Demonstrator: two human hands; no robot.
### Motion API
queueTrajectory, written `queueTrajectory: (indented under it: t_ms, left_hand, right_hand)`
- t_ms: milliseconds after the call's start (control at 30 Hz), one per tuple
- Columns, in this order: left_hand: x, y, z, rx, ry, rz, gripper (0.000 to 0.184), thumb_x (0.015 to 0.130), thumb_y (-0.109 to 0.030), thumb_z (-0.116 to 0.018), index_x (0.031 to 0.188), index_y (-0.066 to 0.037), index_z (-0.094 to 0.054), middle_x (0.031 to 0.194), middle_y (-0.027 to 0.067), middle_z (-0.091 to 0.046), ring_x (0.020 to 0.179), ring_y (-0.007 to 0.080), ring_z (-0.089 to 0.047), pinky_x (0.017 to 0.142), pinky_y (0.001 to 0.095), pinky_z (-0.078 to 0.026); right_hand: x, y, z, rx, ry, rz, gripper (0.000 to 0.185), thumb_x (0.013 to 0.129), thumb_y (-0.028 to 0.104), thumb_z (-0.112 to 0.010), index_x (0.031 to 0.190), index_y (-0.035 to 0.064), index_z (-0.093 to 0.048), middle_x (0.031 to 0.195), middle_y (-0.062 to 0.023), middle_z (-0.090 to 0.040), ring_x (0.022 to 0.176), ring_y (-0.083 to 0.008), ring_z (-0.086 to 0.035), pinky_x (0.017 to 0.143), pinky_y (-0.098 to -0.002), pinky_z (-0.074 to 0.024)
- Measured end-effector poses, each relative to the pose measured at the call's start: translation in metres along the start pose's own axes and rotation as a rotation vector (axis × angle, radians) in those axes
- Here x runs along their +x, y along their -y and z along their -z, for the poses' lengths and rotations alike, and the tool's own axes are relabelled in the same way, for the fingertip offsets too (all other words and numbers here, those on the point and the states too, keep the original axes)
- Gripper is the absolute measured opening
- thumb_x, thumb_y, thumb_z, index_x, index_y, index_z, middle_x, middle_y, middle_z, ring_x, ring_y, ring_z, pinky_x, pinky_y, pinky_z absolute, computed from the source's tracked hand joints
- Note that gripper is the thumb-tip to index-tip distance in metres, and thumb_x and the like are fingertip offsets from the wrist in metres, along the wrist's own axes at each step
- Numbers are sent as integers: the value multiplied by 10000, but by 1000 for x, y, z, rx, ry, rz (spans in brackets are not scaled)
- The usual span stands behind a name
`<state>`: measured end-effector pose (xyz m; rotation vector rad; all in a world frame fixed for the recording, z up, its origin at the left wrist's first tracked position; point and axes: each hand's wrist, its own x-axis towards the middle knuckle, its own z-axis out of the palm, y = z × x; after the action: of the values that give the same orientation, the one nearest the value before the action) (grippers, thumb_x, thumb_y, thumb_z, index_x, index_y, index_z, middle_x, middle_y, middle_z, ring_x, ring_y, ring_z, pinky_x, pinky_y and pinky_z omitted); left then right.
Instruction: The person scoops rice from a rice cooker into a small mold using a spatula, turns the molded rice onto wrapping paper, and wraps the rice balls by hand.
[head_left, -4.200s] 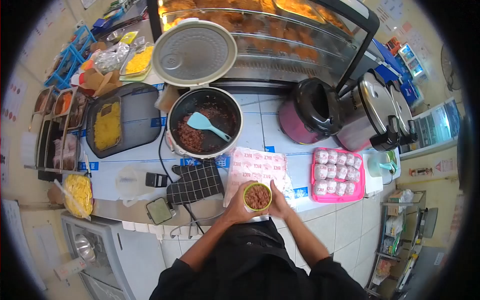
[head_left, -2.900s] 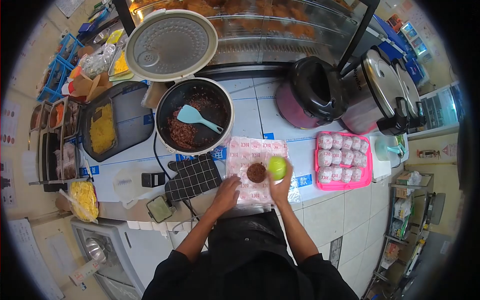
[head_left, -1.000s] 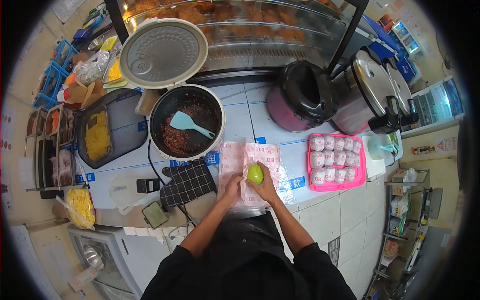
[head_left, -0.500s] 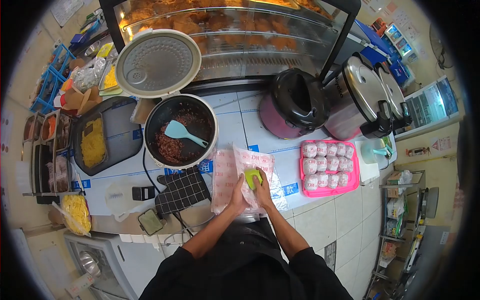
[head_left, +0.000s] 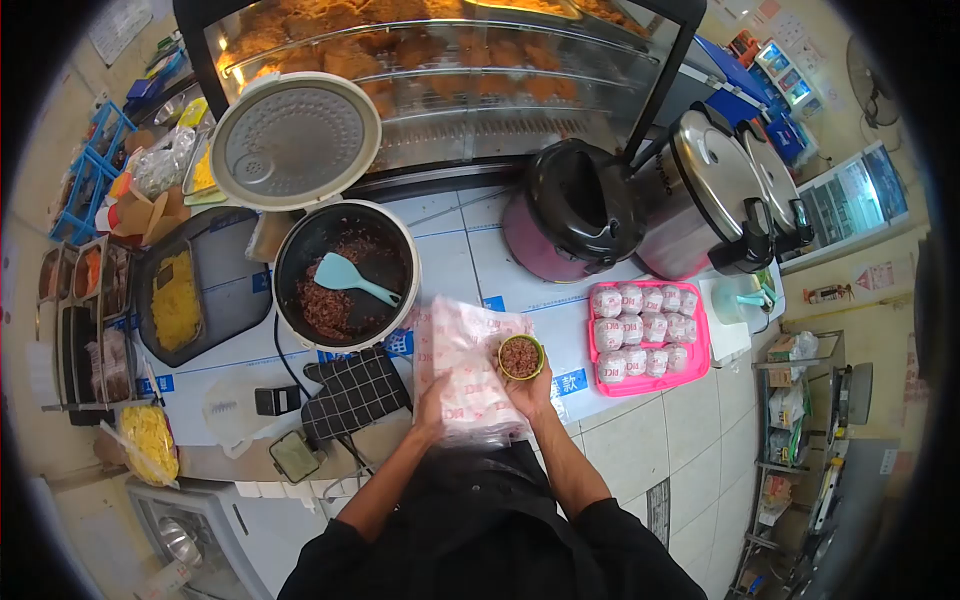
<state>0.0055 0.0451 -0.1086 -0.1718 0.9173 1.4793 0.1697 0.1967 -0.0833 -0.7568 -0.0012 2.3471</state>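
In my right hand (head_left: 533, 392) is a small green cup (head_left: 541, 368) filled with dark reddish rice (head_left: 519, 357), its open top tilted toward me. The cup is over the right side of a stack of white wrapping paper (head_left: 465, 350) with pink print, which lies in front of me. At the stack's lower left edge, my left hand (head_left: 430, 408) grips the paper, its fingertips partly hidden. Beyond the paper stands an open rice cooker (head_left: 408, 290) with more of this rice and a light-blue rice paddle (head_left: 350, 278) inside.
To the right, a pink tray (head_left: 655, 382) bears several wrapped rice balls (head_left: 630, 327). Closed cookers (head_left: 572, 215) stand behind it. A black checked oven mitt (head_left: 355, 400) lies left of the paper. Farther left sits a dark tray (head_left: 225, 290) with yellow food. A glass food warmer (head_left: 450, 100) spans the back.
The green cup has turned, so its rice-filled opening now shows, and it has moved slightly right with my right hand. My left hand has left the cup for the paper's left edge.
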Motion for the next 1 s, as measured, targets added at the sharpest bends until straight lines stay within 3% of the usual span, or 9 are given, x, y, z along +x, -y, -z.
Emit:
queueTrajectory:
  t_ms: [167, 267, 367, 433, 500, 567, 667, 767, 1000]
  left_hand:
    - [-6, 2, 61, 576, -58, -49, 527, 1052, -293, -595, 1451, 36, -492, 1292, 178, -669, 1162, 287, -682, 1018, 395, -545]
    - [-54, -20, 11, 1119, -183, -678, 802, 924, -156, -785, 1534, 62, -312, 1497, 269, -475, 1354, 349, -526, 1131, 432, -434]
    - [-85, -51, -36, 1254, -261, -960, 962, 845, -274, -872, 1546, 50, -298, 1565, 273, -378, 1445, 405, -415, 1198, 480, -349]
    - [-99, -69, -56, 1177, 105, -1017, 1129, 746, -318, -954, 1567, 17, -254, 1538, 268, -404, 1447, 428, -404, 1227, 505, -296]
    - [-101, -74, -72, 1074, 96, -1111, 1187, 694, -357, -980, 1552, 37, -261, 1528, 260, -425, 1440, 411, -422, 1216, 499, -325]
    - [-84, -61, -53, 845, 55, -1157, 1173, 647, -310, -1014, 1514, 27, -299, 1491, 242, -463, 1402, 378, -476, 1183, 481, -383]
    - [-106, -83, -45, 711, -111, -1166, 1079, 640, -244, -1024, 1456, 12, -366, 1361, 188, -549, 1278, 301, -581, 1104, 433, -474]
    - [-114, -95, -24, 705, -179, -1175, 1066, 633, -247, -1025, 1445, 15, -386, 1335, 183, -570, 1231, 284, -612, 1074, 417, -498]
    - [-121, -93, -11, 793, -258, -1199, 1090, 607, -300, -1036, 1437, 12, -401, 1322, 190, -595, 1223, 294, -624, 1063, 417, -505]
  right_hand:
    - [-3, 17, 0, -18, 32, -60, 585, 1079, 557, -389, 1360, 83, -585, 1295, -144, -665, 1168, -343, -650, 1043, -521, -529]
    - [-15, 16, -29, -156, -32, -110, 581, 1075, 567, -400, 1356, 94, -587, 1290, -139, -664, 1161, -332, -651, 1027, -518, -539]
    - [-17, -2, -56, -274, 111, -308, 564, 1087, 542, -400, 1363, 86, -586, 1287, -135, -665, 1178, -318, -645, 1028, -547, -532]
    - [-33, -27, -91, -424, 17, -350, 541, 1109, 494, -384, 1364, 62, -589, 1305, -130, -662, 1197, -298, -639, 1056, -531, -511]
    - [-34, -52, -105, -523, -30, -407, 509, 1124, 442, -392, 1379, 41, -576, 1347, -125, -648, 1193, -276, -649, 1065, -474, -517]
    - [-36, -67, -152, -770, -156, -353, 482, 1138, 398, -382, 1301, 27, -641, 1270, -110, -689, 1154, -226, -661, 1025, -387, -521]
    - [-14, -59, -198, -1800, 419, -48, 383, 1101, 303, -514, 1093, -13, -730, 925, -78, -731, 912, -143, -664, 807, -320, -512]
    - [14, -73, -269, -1752, 519, 253, 238, 1044, 231, -632, 1048, 3, -699, 845, -86, -711, 784, -127, -653, 699, -301, -517]
    - [146, -139, -287, -2689, 829, 599, 417, 934, 217, -693, 1273, -5, -594, 1111, -232, -710, 1017, -428, -706, 906, -489, -567]
